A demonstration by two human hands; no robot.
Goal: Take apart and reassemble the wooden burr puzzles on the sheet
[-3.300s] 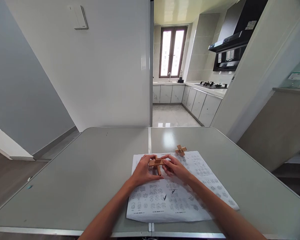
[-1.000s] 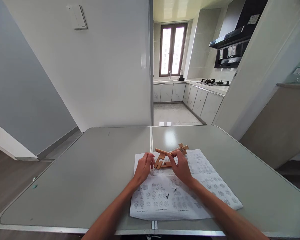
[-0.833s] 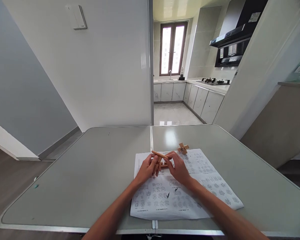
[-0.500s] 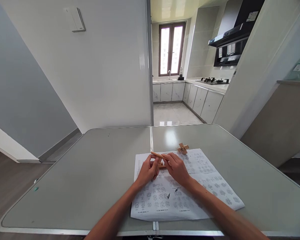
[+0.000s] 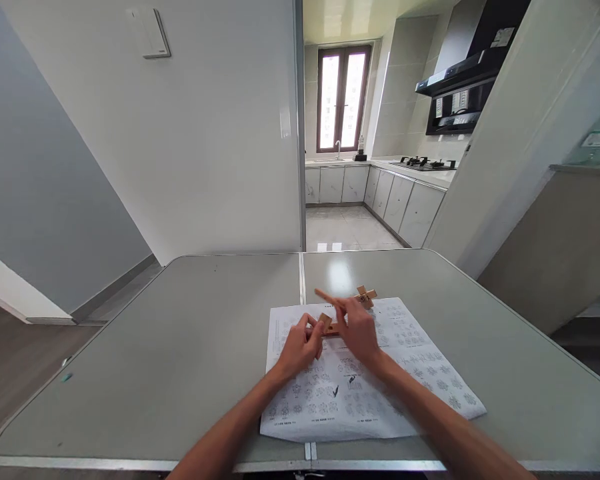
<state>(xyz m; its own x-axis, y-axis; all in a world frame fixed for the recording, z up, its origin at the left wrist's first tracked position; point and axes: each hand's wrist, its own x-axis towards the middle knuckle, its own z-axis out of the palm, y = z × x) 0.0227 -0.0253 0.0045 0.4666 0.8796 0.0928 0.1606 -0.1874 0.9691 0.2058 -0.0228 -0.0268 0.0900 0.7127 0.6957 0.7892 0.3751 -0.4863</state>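
Observation:
My left hand is closed, pinching a small wooden piece between thumb and fingers. In my right hand is a slim wooden stick, gripped near its right end and pointing up to the left. Between the hands, a notched wooden block shows low over the paper; I cannot tell if it is held or lies there. Just beyond my right hand, a cross-shaped group of wooden pieces with dark marks stands at the sheet's far edge. Beneath both hands lies a printed sheet with rows of small drawings.
A grey folding table with a pale rim and a centre seam carries everything. A small green bit lies near its left edge. Past the table are a white wall and a kitchen with a gas hob.
The stick, earlier between both hands, is now only in my right hand, raised and swung away. My left hand has come away from it and shows the small piece.

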